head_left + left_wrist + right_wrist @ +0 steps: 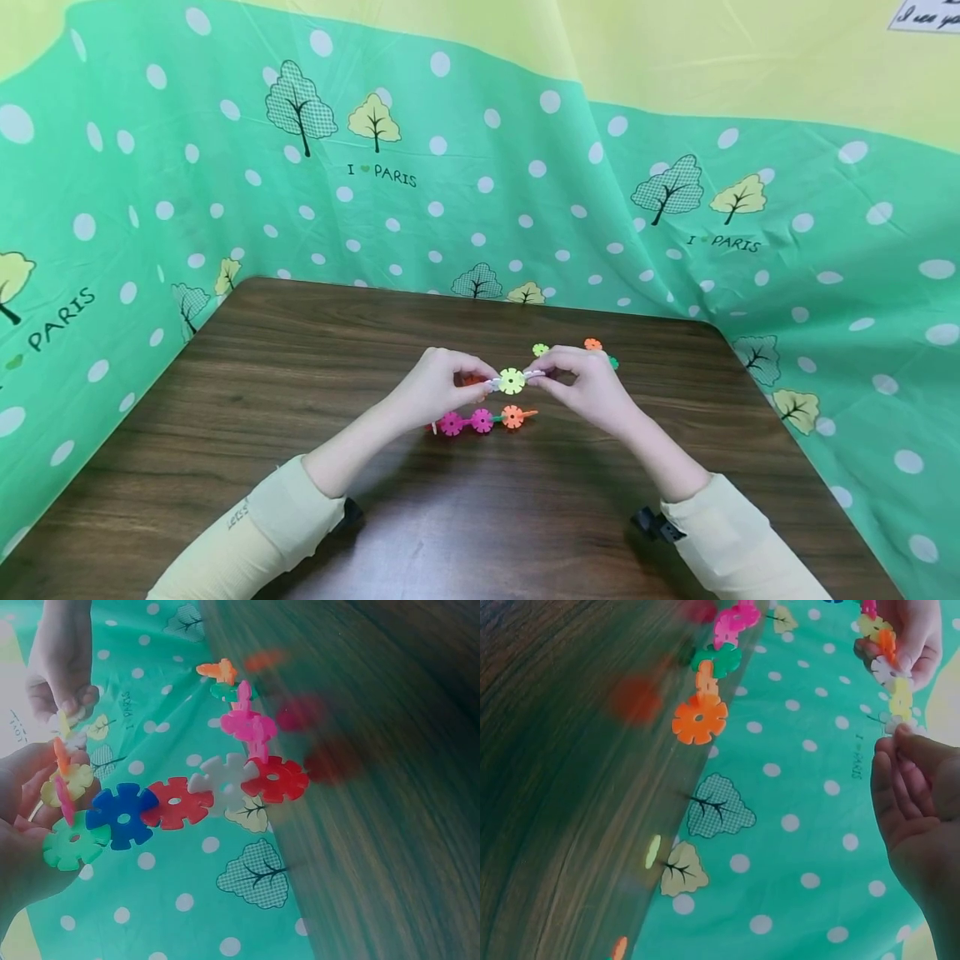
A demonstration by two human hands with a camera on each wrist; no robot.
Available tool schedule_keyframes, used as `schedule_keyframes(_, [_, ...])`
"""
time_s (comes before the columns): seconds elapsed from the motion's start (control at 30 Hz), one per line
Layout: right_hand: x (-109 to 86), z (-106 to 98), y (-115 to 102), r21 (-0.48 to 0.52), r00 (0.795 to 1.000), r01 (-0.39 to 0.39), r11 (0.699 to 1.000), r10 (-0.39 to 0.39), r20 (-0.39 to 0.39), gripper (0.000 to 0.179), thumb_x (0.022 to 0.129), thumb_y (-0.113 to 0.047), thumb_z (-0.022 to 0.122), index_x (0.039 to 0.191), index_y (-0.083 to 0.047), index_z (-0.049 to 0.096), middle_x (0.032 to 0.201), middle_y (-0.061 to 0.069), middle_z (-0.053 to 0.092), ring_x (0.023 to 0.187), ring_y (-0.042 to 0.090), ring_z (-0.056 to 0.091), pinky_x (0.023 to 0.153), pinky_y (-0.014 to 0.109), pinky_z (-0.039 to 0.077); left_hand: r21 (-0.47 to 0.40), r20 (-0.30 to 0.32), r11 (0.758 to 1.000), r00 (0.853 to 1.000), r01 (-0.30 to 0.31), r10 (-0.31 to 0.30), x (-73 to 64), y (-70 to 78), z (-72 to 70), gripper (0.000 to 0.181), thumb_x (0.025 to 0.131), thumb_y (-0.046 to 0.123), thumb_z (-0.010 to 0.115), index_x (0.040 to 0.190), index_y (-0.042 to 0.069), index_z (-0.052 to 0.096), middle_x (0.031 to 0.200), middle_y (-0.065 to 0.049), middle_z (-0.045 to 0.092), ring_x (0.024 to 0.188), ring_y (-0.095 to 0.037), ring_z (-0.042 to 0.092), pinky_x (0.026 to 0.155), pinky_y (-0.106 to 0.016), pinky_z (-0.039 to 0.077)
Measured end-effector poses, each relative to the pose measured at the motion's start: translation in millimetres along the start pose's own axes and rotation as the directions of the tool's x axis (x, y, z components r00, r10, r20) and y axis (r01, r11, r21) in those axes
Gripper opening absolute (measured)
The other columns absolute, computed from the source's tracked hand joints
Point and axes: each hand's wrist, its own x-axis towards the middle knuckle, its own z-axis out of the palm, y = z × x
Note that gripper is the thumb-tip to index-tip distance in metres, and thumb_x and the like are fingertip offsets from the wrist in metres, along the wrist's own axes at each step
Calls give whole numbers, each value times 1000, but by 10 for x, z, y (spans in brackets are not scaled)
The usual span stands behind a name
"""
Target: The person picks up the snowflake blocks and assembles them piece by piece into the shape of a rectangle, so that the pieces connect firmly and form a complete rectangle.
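Note:
Both hands meet above the table at a chain of interlocking plastic snowflake discs. My left hand [427, 390] pinches the chain beside a yellow disc [512, 382]. On the other side of that disc, the thumb and fingertips of my right hand [588, 390] pinch a white disc [894, 722]. From the left hand the chain curves down through a light green disc [75, 840], a blue disc [122, 816], a red disc [180, 802] and a white one, then on to magenta discs [482, 421] and an orange end disc [699, 718]. The left fingers partly cover the chain.
Behind the right hand, a yellow-green disc [540, 350], an orange disc [592, 343] and a green disc [614, 363] lie on the dark wooden table [300, 358]. A green polka-dot cloth [405, 208] hangs around the table's back and sides.

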Motion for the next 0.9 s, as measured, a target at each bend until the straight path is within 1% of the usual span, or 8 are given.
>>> schedule_keyframes(0.1, [-3, 15, -16, -15, 1000, 6, 1000, -6, -1, 17, 74, -7, 79, 87, -15, 73, 81, -7, 69, 69, 4, 60, 63, 17, 52, 2, -8, 1000, 1000, -19, 19, -1, 3, 8, 11, 84, 12, 71, 94, 13, 75, 70, 7, 67, 56, -8, 52, 50, -19, 42])
schedule_keyframes(0.2, [-5, 32, -28, -32, 1000, 22, 999, -23, -2, 17, 72, -6, 80, 86, -14, 74, 80, -6, 69, 68, 4, 60, 62, 17, 52, -8, -17, 1000, 1000, -24, 24, -5, 9, 14, 11, 84, 11, 71, 94, 12, 75, 74, 3, 70, 56, -8, 54, 51, -19, 43])
schedule_keyframes(0.33, [-10, 49, -13, -43, 999, 30, 999, -30, -13, 18, 71, -6, 81, 86, -12, 74, 80, -6, 69, 68, 3, 60, 61, 17, 52, -30, -14, 1000, 1000, 5, -6, -7, 15, 21, 12, 84, 12, 71, 95, 11, 75, 75, 1, 71, 57, -9, 58, 52, -20, 45])
schedule_keyframes(0.43, [-10, 51, 10, -32, 1000, 20, 999, -20, -11, 19, 71, -5, 81, 86, -12, 73, 80, -6, 69, 69, 4, 60, 60, 19, 53, -37, -10, 999, 1000, 29, -30, -2, 15, 27, 11, 85, 13, 71, 95, 12, 75, 71, 3, 69, 57, -9, 57, 52, -20, 46])
schedule_keyframes(0.53, [3, 37, 26, -8, 1000, -9, 1000, 9, 14, 21, 73, -7, 80, 91, -14, 73, 84, -6, 68, 71, 5, 60, 61, 22, 54, -30, -16, 999, 999, 35, -36, 10, 13, 29, 10, 85, 13, 70, 94, 13, 75, 68, 5, 67, 57, -10, 56, 51, -21, 46])
schedule_keyframes(0.67, [22, -3, 68, 14, 996, -71, 997, 70, 60, 33, 76, -14, 79, 107, -16, 69, 95, -5, 68, 75, 7, 61, 64, 26, 54, -12, -31, 1000, 999, 25, -25, 31, 6, 16, 8, 85, 13, 70, 92, 12, 74, 69, 6, 67, 57, -11, 59, 51, -22, 46])
schedule_keyframes(0.77, [25, -43, 167, -25, 993, -98, 995, 100, 59, 42, 76, -17, 80, 115, -18, 66, 98, -6, 66, 76, 9, 61, 64, 28, 53, -8, -48, 999, 998, 37, -37, 46, -16, -8, 7, 85, 14, 69, 92, 13, 73, 70, 7, 67, 57, -12, 60, 52, -23, 48])
schedule_keyframes(0.9, [7, -104, 368, -95, 993, -116, 989, 119, 25, 40, 77, -16, 79, 115, -17, 66, 99, -6, 66, 80, 15, 62, 67, 31, 53, -28, -86, 995, 992, 93, -95, 61, -79, -53, 7, 86, 17, 69, 92, 14, 71, 72, 7, 68, 61, -11, 62, 57, -24, 50])
